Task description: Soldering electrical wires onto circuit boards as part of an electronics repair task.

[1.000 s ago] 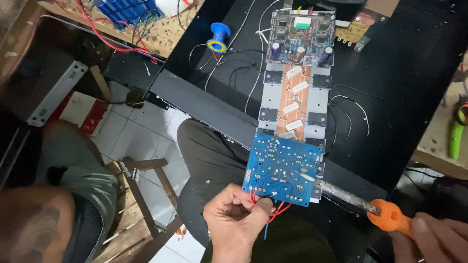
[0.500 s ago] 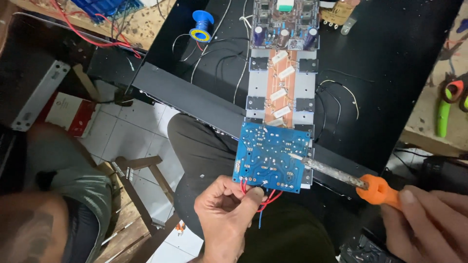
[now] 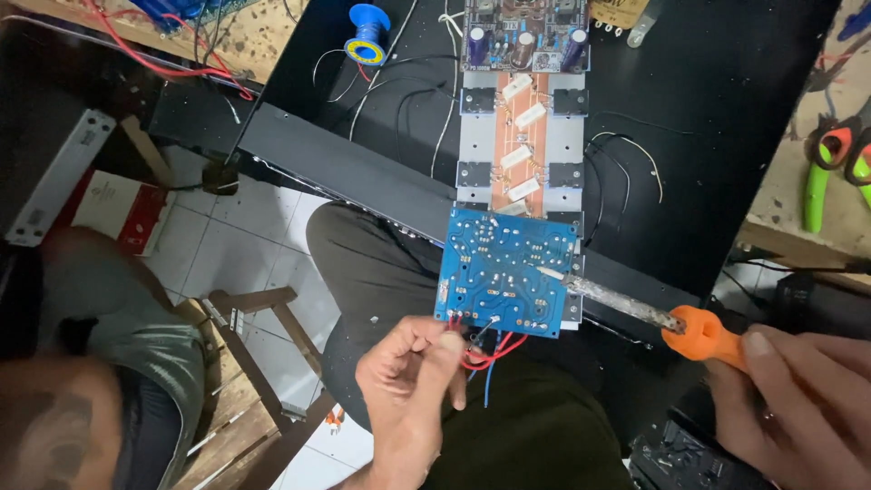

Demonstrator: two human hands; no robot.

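A blue circuit board (image 3: 510, 270) lies solder side up at the near edge of a black metal chassis (image 3: 708, 145). My left hand (image 3: 413, 381) pinches red wires (image 3: 490, 349) that run to the board's near left edge. My right hand (image 3: 798, 399) grips the orange handle of a soldering iron (image 3: 703, 336). Its grey, crusted tip rests on the right part of the blue board. Beyond the board a copper strip with white resistors (image 3: 522, 136) leads to another board carrying capacitors (image 3: 524, 41).
A blue spool of solder (image 3: 367, 36) sits at the chassis' far left. Green and orange handled cutters (image 3: 830, 172) lie on the wooden bench at the right. Another person (image 3: 91, 381) sits at the lower left beside a wooden stool (image 3: 245, 363). My lap is below the board.
The view has shifted, so the boards sit slightly lower left in frame. The iron's tip has moved further onto the blue board. My left hand still holds the red wires.
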